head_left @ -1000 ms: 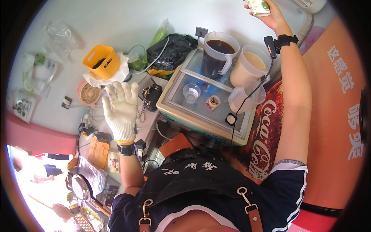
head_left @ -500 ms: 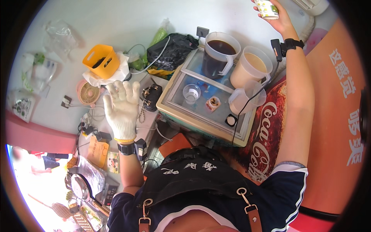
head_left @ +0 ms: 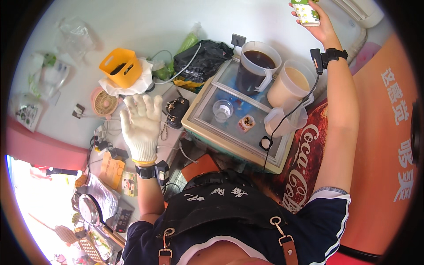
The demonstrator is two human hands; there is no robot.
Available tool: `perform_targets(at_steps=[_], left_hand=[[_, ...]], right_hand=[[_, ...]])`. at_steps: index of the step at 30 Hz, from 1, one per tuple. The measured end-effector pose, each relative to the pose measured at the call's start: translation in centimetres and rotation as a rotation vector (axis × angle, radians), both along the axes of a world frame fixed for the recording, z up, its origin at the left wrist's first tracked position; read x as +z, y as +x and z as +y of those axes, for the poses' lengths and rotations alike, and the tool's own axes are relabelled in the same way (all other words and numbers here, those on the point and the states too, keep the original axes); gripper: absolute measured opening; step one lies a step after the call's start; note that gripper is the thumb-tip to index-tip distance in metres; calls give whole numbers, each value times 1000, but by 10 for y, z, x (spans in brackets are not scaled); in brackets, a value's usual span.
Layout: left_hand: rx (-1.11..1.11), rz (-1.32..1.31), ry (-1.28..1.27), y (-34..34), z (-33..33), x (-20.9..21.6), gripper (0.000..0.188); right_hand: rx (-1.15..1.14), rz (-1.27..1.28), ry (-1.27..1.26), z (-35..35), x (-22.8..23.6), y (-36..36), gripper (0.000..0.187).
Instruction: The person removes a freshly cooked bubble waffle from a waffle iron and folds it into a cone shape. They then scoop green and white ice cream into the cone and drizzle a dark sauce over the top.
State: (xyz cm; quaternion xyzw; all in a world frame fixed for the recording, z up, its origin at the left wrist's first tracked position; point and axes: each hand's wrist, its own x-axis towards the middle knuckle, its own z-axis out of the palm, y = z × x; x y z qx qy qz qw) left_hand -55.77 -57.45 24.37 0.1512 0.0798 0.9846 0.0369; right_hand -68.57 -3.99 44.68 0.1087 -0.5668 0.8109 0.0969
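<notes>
High at the upper right, my bare right hand (head_left: 323, 25) has its fingers wrapped round a paper cup (head_left: 306, 14), white with a green and yellow pattern. My left hand (head_left: 141, 129) wears a white knitted glove with a yellow cuff edge. Its fingers are stretched out and it holds nothing. Nearest to it are a small black bag (head_left: 177, 112) and a pink fan (head_left: 105, 102). Between my arms stands a chest freezer (head_left: 201, 126) with a glass top. On it are a pitcher of dark liquid (head_left: 254, 73) and a pitcher of milky tan liquid (head_left: 289, 84).
A clear plastic cup (head_left: 222, 110), a small tub (head_left: 247, 123) and an empty-looking measuring jug (head_left: 285, 119) also sit on the freezer. Behind lie a black plastic bag (head_left: 201, 62) and a yellow basket (head_left: 121, 70). A cable (head_left: 287, 117) hangs from my right wrist.
My right hand has lifted slightly less than the view has shifted; more of the patterned cup shows now. The freezer and its pitchers appear a little lower and further right. My left hand stays open.
</notes>
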Motion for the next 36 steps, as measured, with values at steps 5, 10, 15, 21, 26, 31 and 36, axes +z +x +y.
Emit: perform_targets(at_steps=[5, 10, 15, 21, 26, 31, 36], left_hand=[[7, 21, -16, 1, -2, -1, 32], [6, 24, -17, 0, -2, -2, 33], [-2, 51, -20, 2, -2, 1, 33], [-21, 60, -12, 1, -2, 0, 34], [-23, 75, -13, 2, -1, 2, 34], [-23, 68, -8, 4, -1, 3, 35], [-21, 62, -1, 7, -1, 3, 35]], right_hand=[[-39, -19, 6, -2, 1, 0, 49], [19, 9, 46, 7, 0, -4, 50], [-10, 1, -13, -5, 3, 1, 50], [-18, -14, 3, -4, 6, 4, 51], [-6, -24, 6, 1, 7, 5, 51], [4, -6, 24, 6, 7, 5, 50], [-28, -3, -16, 0, 8, 13, 48]])
